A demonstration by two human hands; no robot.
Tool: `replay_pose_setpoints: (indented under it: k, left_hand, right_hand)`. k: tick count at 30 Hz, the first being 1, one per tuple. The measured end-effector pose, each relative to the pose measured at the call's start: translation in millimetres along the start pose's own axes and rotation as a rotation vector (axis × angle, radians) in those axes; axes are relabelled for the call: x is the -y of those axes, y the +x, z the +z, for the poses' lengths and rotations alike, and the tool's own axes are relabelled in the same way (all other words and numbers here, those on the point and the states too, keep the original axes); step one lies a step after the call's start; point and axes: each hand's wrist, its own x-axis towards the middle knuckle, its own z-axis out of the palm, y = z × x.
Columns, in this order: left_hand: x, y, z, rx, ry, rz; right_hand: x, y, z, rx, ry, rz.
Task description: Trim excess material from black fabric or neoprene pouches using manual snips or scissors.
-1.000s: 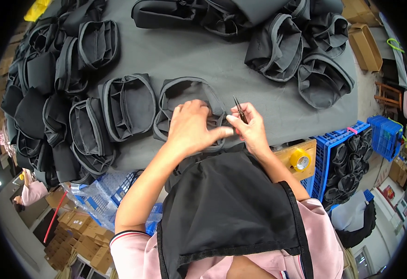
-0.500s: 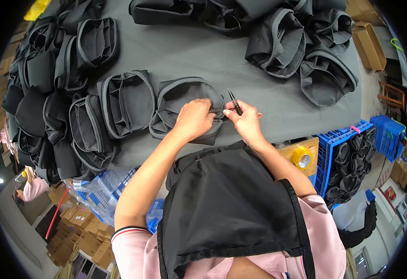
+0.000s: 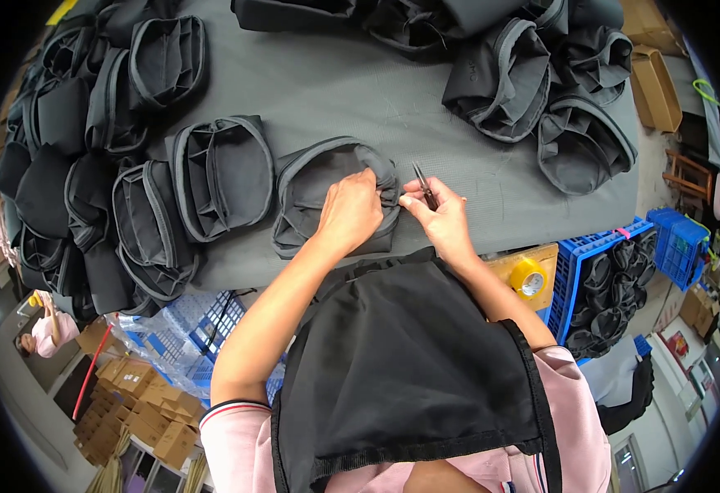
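In front of me on the grey table [image 3: 442, 99] lies an unzipped black fabric pouch [image 3: 302, 189] with a grey-edged opening. My left hand [image 3: 350, 212] reaches into its right part, fingers closed on the fabric near the rim. My right hand [image 3: 446, 222] is at the pouch's right edge, thumb and forefinger pinched against it. Small dark thread snips [image 3: 424, 186] are held in this same hand, their pointed blades aimed away from me and clear of the pouch. What exactly the right fingertips pinch is too small to make out.
Another open pouch [image 3: 222, 177] stands close on the left, beside a heap of similar pouches [image 3: 56, 181]. More pouches [image 3: 504, 82] lie at the far right. Below the right table edge are a blue crate [image 3: 570, 271] of black pouches and a yellow tape roll [image 3: 528, 278]. A person [image 3: 52, 329] is at far left.
The view has shifted slightly. Both hands stay at the pouch's right edge; the snips now tilt more to the left and their blades show apart.
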Motion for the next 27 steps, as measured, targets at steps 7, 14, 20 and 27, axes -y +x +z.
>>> replay_pose_setpoints:
  k: [7, 14, 20, 27]
  left_hand:
    - [-8, -4, -9, 0.096, -0.14, -0.142]
    - [-2, 0, 3, -0.052, -0.084, -0.046]
    - [3, 3, 0, -0.02, -0.129, -0.115]
    - [-1, 2, -1, 0.008, -0.167, -0.149]
  right_hand:
    - [-6, 6, -3, 0.005, -0.179, 0.024]
    - [-10, 4, -4, 0.036, -0.097, -0.063]
    - [25, -19, -25, 0.061, -0.902, -0.502]
    - [39, -13, -23, 0.176, -1.116, -0.681]
